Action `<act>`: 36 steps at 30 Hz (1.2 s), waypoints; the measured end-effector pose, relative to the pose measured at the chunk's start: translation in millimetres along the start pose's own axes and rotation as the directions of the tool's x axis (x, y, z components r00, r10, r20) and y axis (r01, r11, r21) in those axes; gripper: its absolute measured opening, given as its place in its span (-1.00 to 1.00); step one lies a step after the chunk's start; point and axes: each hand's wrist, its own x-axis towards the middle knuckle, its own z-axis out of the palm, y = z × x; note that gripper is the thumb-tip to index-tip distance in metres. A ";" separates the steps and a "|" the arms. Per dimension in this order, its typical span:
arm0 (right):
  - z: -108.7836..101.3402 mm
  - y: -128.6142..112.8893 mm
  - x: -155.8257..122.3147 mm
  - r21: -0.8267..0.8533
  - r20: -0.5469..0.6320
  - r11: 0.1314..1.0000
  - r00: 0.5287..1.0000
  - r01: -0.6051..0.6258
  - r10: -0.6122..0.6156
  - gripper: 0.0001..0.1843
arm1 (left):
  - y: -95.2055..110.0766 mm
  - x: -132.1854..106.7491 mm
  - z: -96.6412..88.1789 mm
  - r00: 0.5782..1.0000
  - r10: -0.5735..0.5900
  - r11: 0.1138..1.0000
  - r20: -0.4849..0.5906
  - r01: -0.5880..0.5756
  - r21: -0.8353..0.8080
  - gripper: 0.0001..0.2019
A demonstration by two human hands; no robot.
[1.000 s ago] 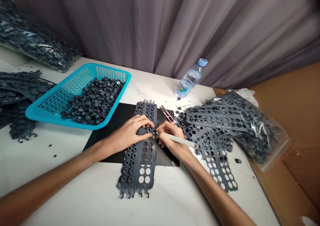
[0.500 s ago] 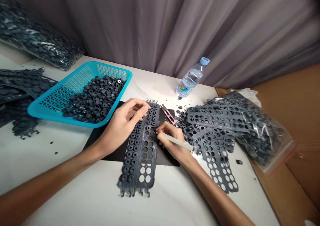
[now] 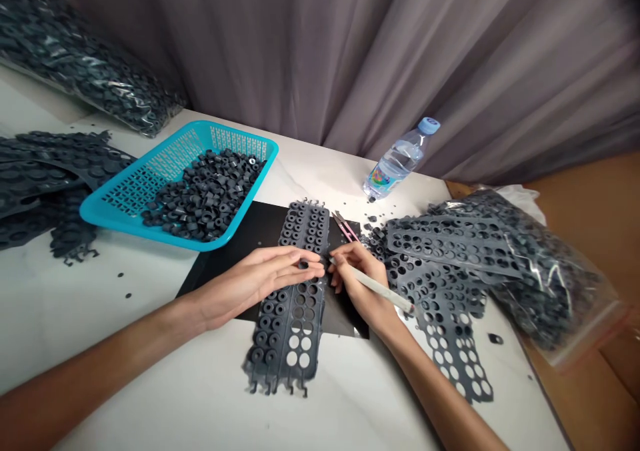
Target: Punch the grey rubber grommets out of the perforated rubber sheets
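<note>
A dark grey rubber sheet point(image 3: 307, 314) lies lengthwise in front of me, with rings in its left rows and far part and open holes in its near right part. My left hand point(image 3: 267, 271) reaches flat across it, fingers stretched and close together. Between its thumb and fingers shows a small black rubber ring point(image 3: 303, 264), seemingly pinched. My right hand point(image 3: 363, 278), at the sheet's right edge, is closed around a pale pen-shaped tool point(image 3: 383, 291). The tool's tip points at my left fingertips; its exact kind is unclear.
A blue basket point(image 3: 95, 214) with loose black rings stands left. Scissors-like pink snips point(image 3: 345, 226) lie beyond my right hand. Punched sheets point(image 3: 453, 244) and a filled plastic bag point(image 3: 555, 304) are right, a water bottle point(image 3: 395, 161) behind. A black mat point(image 3: 215, 271) lies underneath.
My left hand has moved nearer and right along the sheet, down to the tool's tip, and its fingers have straightened. The right hand still holds the tool. The whole view has shifted slightly.
</note>
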 end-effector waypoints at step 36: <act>13.4 -49.0 -41.0 -0.628 0.110 0.514 0.720 0.584 -0.685 -0.74 | -5.7 -8.5 17.4 0.994 0.063 0.996 0.086 -0.058 -0.061 -0.75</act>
